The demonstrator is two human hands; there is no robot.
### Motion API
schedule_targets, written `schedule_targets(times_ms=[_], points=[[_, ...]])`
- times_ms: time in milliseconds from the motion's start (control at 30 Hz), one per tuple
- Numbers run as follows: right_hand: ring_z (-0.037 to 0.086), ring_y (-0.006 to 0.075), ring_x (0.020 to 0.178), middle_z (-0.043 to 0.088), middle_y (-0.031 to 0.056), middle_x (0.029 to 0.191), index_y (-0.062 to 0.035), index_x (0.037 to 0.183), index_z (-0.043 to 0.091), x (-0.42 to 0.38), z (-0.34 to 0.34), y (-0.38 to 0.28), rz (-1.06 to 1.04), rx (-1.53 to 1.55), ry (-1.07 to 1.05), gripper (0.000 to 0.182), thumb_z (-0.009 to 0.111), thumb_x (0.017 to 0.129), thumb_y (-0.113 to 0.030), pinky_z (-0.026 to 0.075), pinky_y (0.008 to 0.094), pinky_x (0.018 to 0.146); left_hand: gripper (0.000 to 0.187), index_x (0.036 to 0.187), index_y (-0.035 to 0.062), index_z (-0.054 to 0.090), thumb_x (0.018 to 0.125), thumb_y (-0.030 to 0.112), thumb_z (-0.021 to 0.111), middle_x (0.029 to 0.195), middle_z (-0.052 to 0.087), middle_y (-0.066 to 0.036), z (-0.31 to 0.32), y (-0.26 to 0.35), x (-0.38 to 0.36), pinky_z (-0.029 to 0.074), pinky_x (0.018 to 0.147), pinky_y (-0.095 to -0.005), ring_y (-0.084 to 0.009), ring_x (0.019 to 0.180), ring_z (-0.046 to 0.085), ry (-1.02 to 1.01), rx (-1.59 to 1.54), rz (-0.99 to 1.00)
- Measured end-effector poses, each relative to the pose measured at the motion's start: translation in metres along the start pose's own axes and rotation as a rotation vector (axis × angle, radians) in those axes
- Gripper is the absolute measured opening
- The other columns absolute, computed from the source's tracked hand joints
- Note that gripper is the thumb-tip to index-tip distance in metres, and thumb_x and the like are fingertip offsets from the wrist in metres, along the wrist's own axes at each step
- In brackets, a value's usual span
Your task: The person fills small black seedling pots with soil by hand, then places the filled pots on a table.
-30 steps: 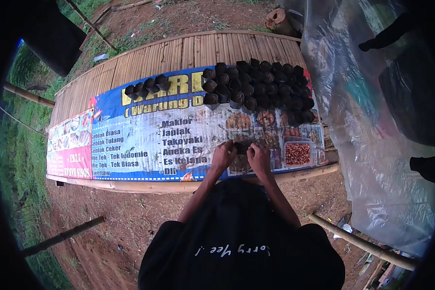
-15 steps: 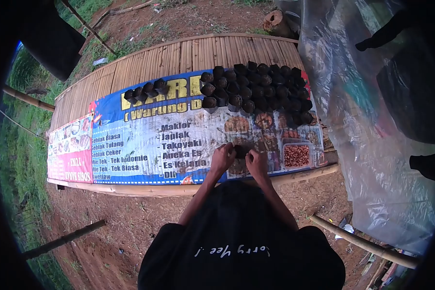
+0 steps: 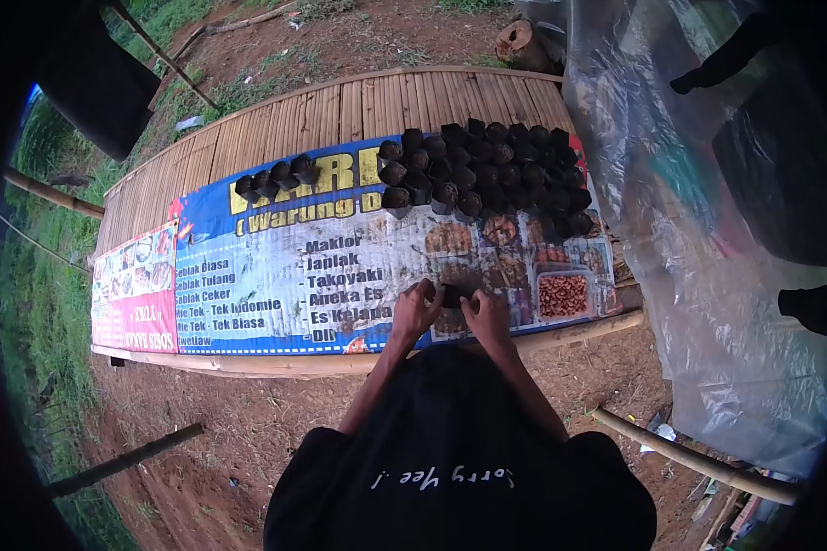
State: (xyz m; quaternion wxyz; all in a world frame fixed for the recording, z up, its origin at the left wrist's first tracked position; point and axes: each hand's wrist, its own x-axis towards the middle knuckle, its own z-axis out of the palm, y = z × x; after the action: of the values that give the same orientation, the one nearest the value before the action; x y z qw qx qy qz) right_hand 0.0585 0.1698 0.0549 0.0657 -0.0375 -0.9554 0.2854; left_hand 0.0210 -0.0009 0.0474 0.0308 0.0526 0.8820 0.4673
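A small black seedling bag (image 3: 451, 296) is held between my two hands near the front edge of the table. My left hand (image 3: 417, 310) grips its left side with bent fingers. On the opposite side, my right hand (image 3: 486, 316) pinches the bag. What is inside the bag is too dark to tell. To the right of my right hand sits a clear plastic tub (image 3: 538, 285) of reddish-brown seeds or nuts (image 3: 563, 296). Beyond my hands, many similar black bags (image 3: 492, 174) stand packed in rows.
A printed banner (image 3: 248, 266) covers the bamboo-slat table (image 3: 368, 106). A short row of black bags (image 3: 276, 176) stands at the back left. Translucent plastic sheeting (image 3: 708, 303) hangs on the right. Bamboo poles (image 3: 689, 455) are near the table's front corners, over bare soil.
My hands and the black bag have shifted very slightly, with the fingers repositioned on the bag's rim. The view has tilted a little; the other bags and the tub stay put.
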Motion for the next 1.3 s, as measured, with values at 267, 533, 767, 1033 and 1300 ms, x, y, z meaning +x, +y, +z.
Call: schedule_targets(times_ms=[267, 533, 767, 1033, 1300], points=[[0.056, 0.0419, 0.073, 0.062, 0.0194, 0.068, -0.0032, 0.084, 0.063, 0.003, 0.007, 0.005, -0.084, -0.113, 0.004, 0.018, 0.059, 0.084, -0.021, 0.045, 0.0492, 0.074, 0.017, 0.083, 0.0021, 0.058, 0.081, 0.018, 0.062, 0.079, 0.063, -0.02, 0.002, -0.001, 0.0, 0.048, 0.063, -0.0476, -0.0401, 0.071, 0.061, -0.044, 0.101, 0.125], [0.056, 0.0413, 0.069, 0.062, 0.0198, 0.067, -0.0016, 0.079, 0.064, 0.008, 0.008, 0.003, -0.096, -0.149, 0.052, 0.016, 0.058, 0.084, -0.016, 0.045, 0.0466, 0.073, 0.016, 0.083, 0.001, 0.054, 0.081, 0.015, 0.061, 0.079, 0.06, -0.021, 0.003, -0.005, 0.004, 0.047, 0.063, -0.0493, -0.0423, 0.069, 0.059, -0.099, 0.071, 0.168], [0.056, 0.0418, 0.07, 0.062, 0.0203, 0.066, -0.0022, 0.075, 0.061, 0.015, 0.014, 0.01, -0.098, -0.099, 0.033, 0.019, 0.056, 0.086, -0.017, 0.044, 0.0476, 0.073, 0.016, 0.083, -0.0001, 0.055, 0.081, 0.015, 0.062, 0.08, 0.061, -0.022, 0.002, -0.009, 0.004, 0.048, 0.063, -0.049, -0.0418, 0.071, 0.06, -0.084, 0.074, 0.169], [0.057, 0.0411, 0.071, 0.062, 0.0187, 0.067, -0.005, 0.075, 0.061, 0.015, -0.002, -0.011, -0.085, -0.105, -0.021, 0.024, 0.058, 0.088, -0.025, 0.044, 0.0477, 0.073, 0.018, 0.081, -0.0002, 0.059, 0.082, 0.017, 0.064, 0.079, 0.063, -0.022, -0.005, -0.002, -0.002, 0.048, 0.063, -0.0465, -0.0414, 0.072, 0.061, -0.032, 0.105, 0.089], [0.058, 0.0394, 0.076, 0.064, 0.0161, 0.074, -0.004, 0.076, 0.06, 0.015, -0.001, -0.014, -0.215, -0.08, 0.051, 0.015, 0.059, 0.084, -0.016, 0.044, 0.0476, 0.077, 0.015, 0.085, 0.0023, 0.056, 0.081, 0.017, 0.06, 0.079, 0.062, -0.022, -0.012, 0.007, -0.001, 0.048, 0.063, -0.0505, -0.0419, 0.07, 0.061, -0.032, 0.188, 0.111]])
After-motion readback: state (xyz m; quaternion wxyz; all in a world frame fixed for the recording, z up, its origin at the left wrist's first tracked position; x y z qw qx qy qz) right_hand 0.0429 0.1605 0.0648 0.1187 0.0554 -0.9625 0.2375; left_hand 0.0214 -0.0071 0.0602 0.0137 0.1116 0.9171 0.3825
